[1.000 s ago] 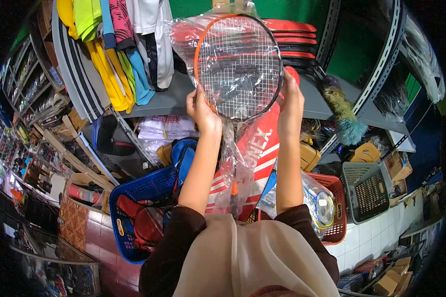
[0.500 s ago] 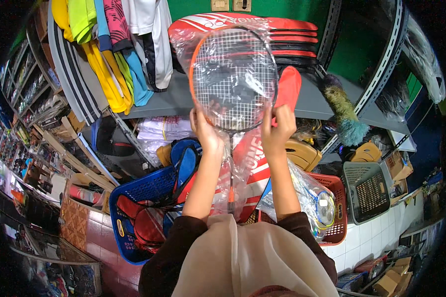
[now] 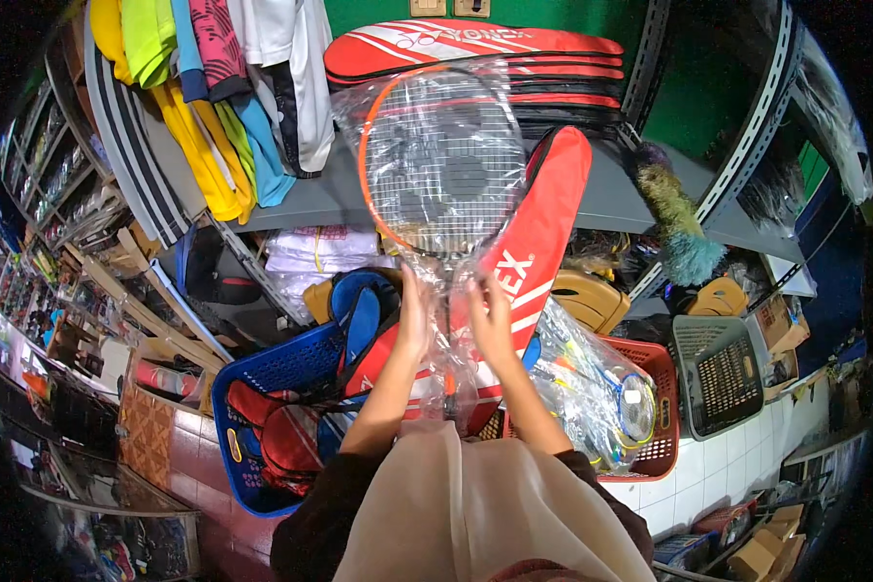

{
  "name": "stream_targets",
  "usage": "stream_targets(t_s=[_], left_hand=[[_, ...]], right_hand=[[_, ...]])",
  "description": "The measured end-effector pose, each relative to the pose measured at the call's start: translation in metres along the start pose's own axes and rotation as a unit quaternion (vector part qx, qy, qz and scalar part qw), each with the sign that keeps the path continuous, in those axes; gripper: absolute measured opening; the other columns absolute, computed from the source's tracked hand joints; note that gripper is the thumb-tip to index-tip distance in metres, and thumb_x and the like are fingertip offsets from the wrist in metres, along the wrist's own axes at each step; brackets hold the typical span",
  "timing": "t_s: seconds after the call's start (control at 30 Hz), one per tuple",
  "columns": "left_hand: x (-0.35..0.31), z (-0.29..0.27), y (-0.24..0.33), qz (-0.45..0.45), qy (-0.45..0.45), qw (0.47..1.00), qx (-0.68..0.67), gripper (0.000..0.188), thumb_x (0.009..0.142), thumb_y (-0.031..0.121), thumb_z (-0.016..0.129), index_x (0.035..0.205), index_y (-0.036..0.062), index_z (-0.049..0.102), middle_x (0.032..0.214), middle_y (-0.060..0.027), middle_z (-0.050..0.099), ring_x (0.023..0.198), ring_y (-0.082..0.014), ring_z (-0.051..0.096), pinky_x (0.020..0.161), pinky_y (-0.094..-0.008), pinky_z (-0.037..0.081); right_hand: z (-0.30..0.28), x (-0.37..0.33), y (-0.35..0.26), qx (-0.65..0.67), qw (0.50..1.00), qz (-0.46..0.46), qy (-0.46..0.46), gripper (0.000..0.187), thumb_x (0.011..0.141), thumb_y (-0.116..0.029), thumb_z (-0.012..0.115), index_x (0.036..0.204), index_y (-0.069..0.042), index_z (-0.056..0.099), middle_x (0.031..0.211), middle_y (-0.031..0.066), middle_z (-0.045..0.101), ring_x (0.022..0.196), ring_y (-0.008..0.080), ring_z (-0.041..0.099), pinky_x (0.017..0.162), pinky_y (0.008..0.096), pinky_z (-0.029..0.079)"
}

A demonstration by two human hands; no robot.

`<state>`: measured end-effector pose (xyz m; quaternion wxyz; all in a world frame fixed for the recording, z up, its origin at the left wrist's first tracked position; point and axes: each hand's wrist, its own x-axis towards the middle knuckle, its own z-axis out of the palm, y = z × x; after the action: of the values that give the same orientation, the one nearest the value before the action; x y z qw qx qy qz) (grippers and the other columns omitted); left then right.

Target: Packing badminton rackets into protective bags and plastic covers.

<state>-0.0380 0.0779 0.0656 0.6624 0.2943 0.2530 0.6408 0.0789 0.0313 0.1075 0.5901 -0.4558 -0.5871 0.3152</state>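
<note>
A badminton racket point(image 3: 443, 160) with an orange and black frame stands head up in front of me, inside a clear plastic sleeve point(image 3: 354, 112). My left hand point(image 3: 413, 318) closes on the sleeve at the left of the shaft, its fingers pointing upward. On the other side of the shaft, my right hand point(image 3: 492, 318) pinches the plastic with bent fingers. The lower shaft and grip are partly hidden by glare and folds. Behind the racket leans a long red and white racket bag point(image 3: 553, 209), slanting up to the right.
Stacked red racket bags point(image 3: 563, 47) lie on the grey shelf point(image 3: 606, 199), beside hanging shirts point(image 3: 286, 58). Below are a blue basket point(image 3: 262, 373) with bags, a red basket point(image 3: 667, 427) with wrapped rackets, and a grey basket point(image 3: 718, 373). A fluffy duster point(image 3: 674, 213) hangs at right.
Both hands have slid down from the racket's head to the sleeve around the shaft. The racket has shifted slightly left and down, uncovering more of the red bag behind it.
</note>
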Motion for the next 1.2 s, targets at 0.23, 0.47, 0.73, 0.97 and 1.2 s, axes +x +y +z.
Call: stream_targets(t_s=[0.23,0.47,0.73,0.97,1.2], left_hand=[[-0.083,-0.043,0.005,-0.024,0.036,0.985,0.17,0.029,0.09,0.023,0.059,0.112,0.003,0.056,0.094,-0.0021,0.062,0.083,-0.0106,0.058,0.071,-0.0254,0.046],[-0.1,-0.073,0.052,0.056,0.102,0.992,0.04,0.015,0.092,0.022,0.052,0.087,0.0078,0.049,0.062,0.0033,0.039,0.052,-0.0061,0.038,0.048,-0.0227,0.032],[-0.104,-0.089,0.065,0.06,0.123,0.99,-0.03,0.02,0.091,0.023,0.048,0.077,0.0096,0.043,0.057,0.005,0.031,0.046,-0.0053,0.029,0.044,-0.0214,0.024],[-0.101,-0.093,0.082,0.096,0.095,0.991,0.019,0.024,0.091,0.027,0.05,0.075,0.0093,0.043,0.055,0.0046,0.028,0.045,-0.0057,0.026,0.044,-0.0221,0.023],[-0.103,-0.094,0.102,0.126,0.098,0.986,0.048,0.028,0.089,0.029,0.052,0.072,0.0094,0.043,0.053,0.0045,0.028,0.044,-0.006,0.024,0.043,-0.0236,0.021]], right_hand=[[0.02,-0.082,0.013,-0.053,0.986,-0.124,-0.101,0.029,0.081,-0.004,0.058,0.108,0.005,0.052,0.102,0.0193,0.054,0.096,0.0332,0.054,0.085,0.0375,0.043],[-0.024,-0.063,0.061,-0.209,0.948,-0.049,0.236,0.057,0.075,-0.007,0.069,0.124,0.001,0.041,0.124,0.0213,0.04,0.118,0.0344,0.038,0.101,0.0449,0.028],[-0.073,-0.054,0.126,0.089,0.96,0.237,0.122,0.054,0.08,-0.015,0.07,0.124,0.005,0.046,0.121,0.0161,0.056,0.107,0.0201,0.055,0.09,0.0314,0.043],[-0.08,-0.06,0.111,0.082,0.948,0.167,0.258,0.019,0.088,-0.014,0.061,0.102,0.0,0.061,0.096,0.0037,0.065,0.082,0.0109,0.057,0.077,0.0262,0.044],[-0.133,-0.066,0.119,0.13,0.919,0.129,0.35,0.019,0.087,-0.016,0.065,0.101,-0.005,0.06,0.093,0.0015,0.063,0.081,0.0098,0.056,0.074,0.0261,0.045]])
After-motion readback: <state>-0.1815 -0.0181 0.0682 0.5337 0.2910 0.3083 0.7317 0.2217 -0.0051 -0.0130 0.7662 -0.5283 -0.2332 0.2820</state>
